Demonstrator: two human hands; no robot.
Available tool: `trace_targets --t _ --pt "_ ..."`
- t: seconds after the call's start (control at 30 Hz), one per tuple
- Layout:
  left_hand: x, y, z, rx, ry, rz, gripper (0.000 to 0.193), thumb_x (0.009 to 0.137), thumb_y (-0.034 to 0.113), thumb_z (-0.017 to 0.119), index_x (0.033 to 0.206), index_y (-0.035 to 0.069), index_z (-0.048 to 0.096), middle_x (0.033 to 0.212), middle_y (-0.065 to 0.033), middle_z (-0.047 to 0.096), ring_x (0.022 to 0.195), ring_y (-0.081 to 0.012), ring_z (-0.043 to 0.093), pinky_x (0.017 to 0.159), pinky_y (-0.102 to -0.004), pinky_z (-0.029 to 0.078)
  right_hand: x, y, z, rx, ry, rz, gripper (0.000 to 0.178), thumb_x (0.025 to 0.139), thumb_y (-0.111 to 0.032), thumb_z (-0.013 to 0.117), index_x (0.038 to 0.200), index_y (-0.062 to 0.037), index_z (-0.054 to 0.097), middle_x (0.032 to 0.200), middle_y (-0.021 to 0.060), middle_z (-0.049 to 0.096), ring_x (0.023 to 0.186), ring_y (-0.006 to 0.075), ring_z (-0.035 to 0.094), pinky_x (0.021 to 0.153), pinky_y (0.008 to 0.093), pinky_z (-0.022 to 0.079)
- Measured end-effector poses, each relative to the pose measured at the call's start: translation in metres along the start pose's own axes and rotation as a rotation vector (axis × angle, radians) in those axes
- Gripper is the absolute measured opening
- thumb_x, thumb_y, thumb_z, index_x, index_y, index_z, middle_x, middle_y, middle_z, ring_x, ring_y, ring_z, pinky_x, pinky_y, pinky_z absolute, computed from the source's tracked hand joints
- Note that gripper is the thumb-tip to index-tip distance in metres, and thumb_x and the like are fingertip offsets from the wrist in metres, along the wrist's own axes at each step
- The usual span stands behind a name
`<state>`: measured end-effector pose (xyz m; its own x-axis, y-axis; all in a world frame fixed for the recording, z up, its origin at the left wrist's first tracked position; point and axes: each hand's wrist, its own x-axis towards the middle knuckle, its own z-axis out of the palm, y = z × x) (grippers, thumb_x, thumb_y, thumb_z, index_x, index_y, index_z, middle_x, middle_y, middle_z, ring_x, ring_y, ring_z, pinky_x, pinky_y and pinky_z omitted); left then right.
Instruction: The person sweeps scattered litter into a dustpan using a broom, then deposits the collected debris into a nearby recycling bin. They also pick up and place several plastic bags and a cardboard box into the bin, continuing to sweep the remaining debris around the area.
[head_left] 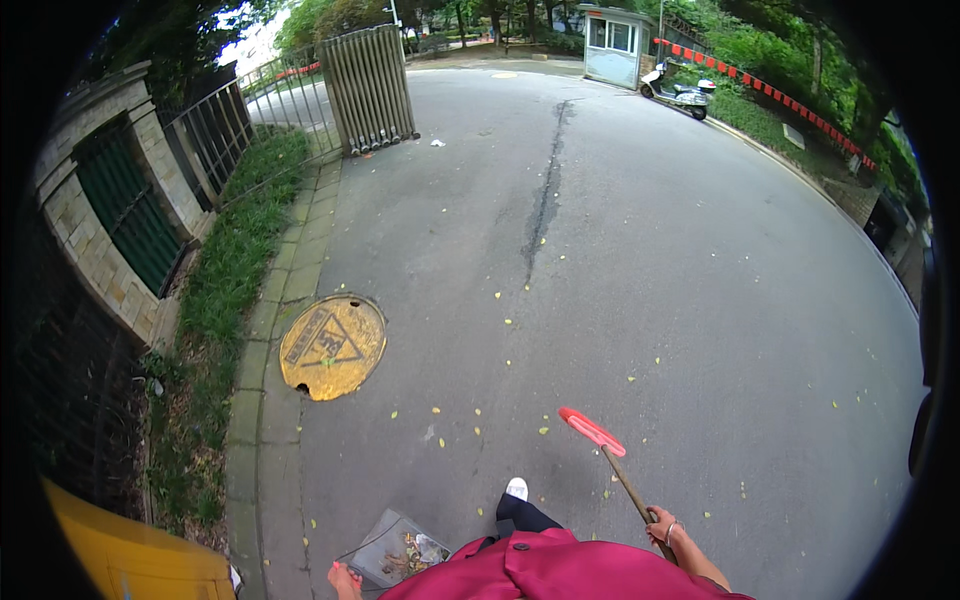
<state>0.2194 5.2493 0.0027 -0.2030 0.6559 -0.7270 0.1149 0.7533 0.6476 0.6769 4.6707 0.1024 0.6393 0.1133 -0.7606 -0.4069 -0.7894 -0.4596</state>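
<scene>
My right hand (662, 527) is wrapped around the wooden handle of a broom (627, 487). Its red head (592, 431) points ahead and left, over the asphalt. At the lower edge, my left hand (346, 577) is closed on the thin dark handle of a grey dustpan (385, 530). Dry leaves and a whitish scrap of litter (428, 549) lie inside the pan. My maroon top covers part of the pan's right side. One white shoe (517, 488) shows on the road between the two tools.
Small yellow leaves (508, 321) dot the road. A yellow manhole cover (333, 347) lies by the left curb, beside a grass strip (235, 250). Ahead stand a folding gate (367, 90), a guard booth (614, 50) and a parked scooter (680, 92). Something yellow (130, 550) is at lower left.
</scene>
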Motion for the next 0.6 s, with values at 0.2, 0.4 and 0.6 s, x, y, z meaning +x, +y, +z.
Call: trace_targets --t 0.2,0.4,0.6 --pt "0.03 0.128 0.149 -0.008 0.008 0.069 0.004 0.084 0.014 0.047 0.081 0.014 0.044 0.056 -0.0022 0.042 0.043 -0.0177 0.04 0.041 -0.0348 0.041 0.14 -0.225 -0.045 0.07 -0.051 -0.068 0.061 0.071 0.001 0.054 0.129 -0.0115 0.041 0.07 0.0105 0.059 0.049 0.0169 0.058 0.04 0.0314 0.047" --pt "0.082 0.255 0.331 -0.035 -0.049 0.106 0.006 0.084 0.013 0.047 0.086 0.011 0.042 0.058 -0.0024 0.042 0.045 -0.0178 0.041 0.042 -0.0364 0.042 0.272 -0.463 -0.072 0.127 -0.147 -0.126 0.068 0.07 0.002 0.053 0.134 -0.014 0.036 0.063 0.0066 0.054 0.048 0.015 0.054 0.04 0.0311 0.047" --pt "0.179 0.408 0.566 0.168 -0.169 0.241 0.008 0.083 0.011 0.048 0.077 0.01 0.042 0.052 -0.0042 0.039 0.04 -0.0178 0.041 0.038 -0.0339 0.039 0.396 -0.614 -0.086 0.22 -0.196 -0.091 0.069 0.071 0.001 0.053 0.136 -0.016 0.034 0.062 0.0062 0.053 0.047 0.0145 0.052 0.041 0.0298 0.045"
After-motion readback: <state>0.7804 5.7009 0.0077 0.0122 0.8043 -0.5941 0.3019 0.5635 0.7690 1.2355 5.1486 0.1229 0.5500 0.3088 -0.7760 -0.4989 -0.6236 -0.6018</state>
